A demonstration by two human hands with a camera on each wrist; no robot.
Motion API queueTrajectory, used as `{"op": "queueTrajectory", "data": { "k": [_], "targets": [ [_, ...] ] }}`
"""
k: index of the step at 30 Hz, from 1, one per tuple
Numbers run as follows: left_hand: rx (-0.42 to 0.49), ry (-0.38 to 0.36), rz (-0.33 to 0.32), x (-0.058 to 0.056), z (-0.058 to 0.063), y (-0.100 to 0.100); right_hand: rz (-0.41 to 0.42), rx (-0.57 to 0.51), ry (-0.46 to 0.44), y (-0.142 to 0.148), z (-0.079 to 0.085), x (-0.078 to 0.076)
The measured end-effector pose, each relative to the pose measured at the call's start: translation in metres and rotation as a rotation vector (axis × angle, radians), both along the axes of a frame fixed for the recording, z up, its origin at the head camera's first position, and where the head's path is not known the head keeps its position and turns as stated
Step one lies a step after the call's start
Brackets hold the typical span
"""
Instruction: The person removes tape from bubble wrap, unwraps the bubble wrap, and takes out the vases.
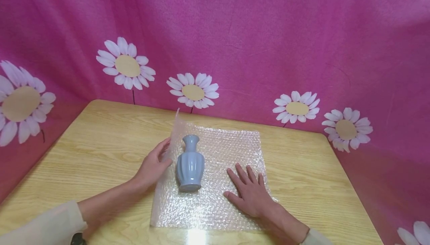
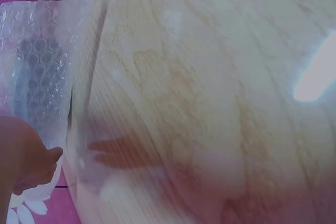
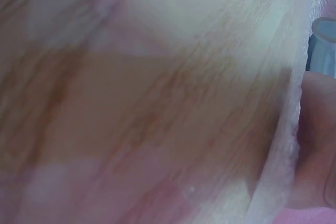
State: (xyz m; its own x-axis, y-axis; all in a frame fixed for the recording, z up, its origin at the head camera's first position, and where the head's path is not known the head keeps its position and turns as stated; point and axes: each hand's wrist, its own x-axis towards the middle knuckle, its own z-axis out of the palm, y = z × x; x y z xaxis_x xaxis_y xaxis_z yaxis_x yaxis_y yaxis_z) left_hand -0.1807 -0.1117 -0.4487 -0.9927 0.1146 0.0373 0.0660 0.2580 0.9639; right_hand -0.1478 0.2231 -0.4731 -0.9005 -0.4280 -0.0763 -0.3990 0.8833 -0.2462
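Observation:
A pale blue vase (image 1: 190, 166) lies on its side on a sheet of bubble wrap (image 1: 228, 144), its neck toward the back of the table. My left hand (image 1: 152, 166) holds the sheet's left edge, raised off the table beside the vase, with the thumb on the near side and the other fingers partly hidden behind the wrap. Through the raised wrap the vase shows faintly in the left wrist view. Fingers spread, my right hand (image 1: 250, 196) rests on the right part of the sheet, apart from the vase. The right wrist view shows only part of that hand (image 3: 315, 145).
The bubble wrap lies on a light wooden table (image 1: 302, 170) with rounded far corners. A magenta curtain (image 1: 235, 50) printed with white daisies surrounds its back and sides. A dark object, perhaps a watch (image 1: 78, 238), shows at the left cuff.

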Motion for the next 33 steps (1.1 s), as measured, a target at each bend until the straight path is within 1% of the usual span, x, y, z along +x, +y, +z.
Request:
{"op": "queueTrajectory", "data": {
  "k": [7,9,15,20,25,29,33],
  "targets": [
    [0.117,-0.089,0.034,-0.003,-0.002,-0.008,0.003,0.002,0.001,0.000,0.001,0.000],
    [0.134,-0.113,0.045,-0.003,-0.002,-0.010,0.004,0.003,0.001,0.000,0.002,0.000],
    [0.106,-0.147,0.094,-0.003,-0.004,-0.015,0.001,0.005,-0.003,0.000,0.002,-0.001],
    [0.134,-0.170,0.091,-0.005,-0.006,-0.019,-0.002,0.006,-0.007,0.000,0.001,-0.001],
    [0.096,-0.176,0.101,-0.005,-0.007,-0.023,-0.004,0.007,-0.007,-0.001,0.001,-0.001],
    [0.093,-0.188,0.098,-0.005,-0.008,-0.027,-0.003,0.012,-0.004,0.000,0.001,-0.001],
    [0.079,-0.178,0.090,-0.007,-0.010,-0.032,-0.003,0.020,-0.003,0.000,0.000,-0.001]
  ]
}}
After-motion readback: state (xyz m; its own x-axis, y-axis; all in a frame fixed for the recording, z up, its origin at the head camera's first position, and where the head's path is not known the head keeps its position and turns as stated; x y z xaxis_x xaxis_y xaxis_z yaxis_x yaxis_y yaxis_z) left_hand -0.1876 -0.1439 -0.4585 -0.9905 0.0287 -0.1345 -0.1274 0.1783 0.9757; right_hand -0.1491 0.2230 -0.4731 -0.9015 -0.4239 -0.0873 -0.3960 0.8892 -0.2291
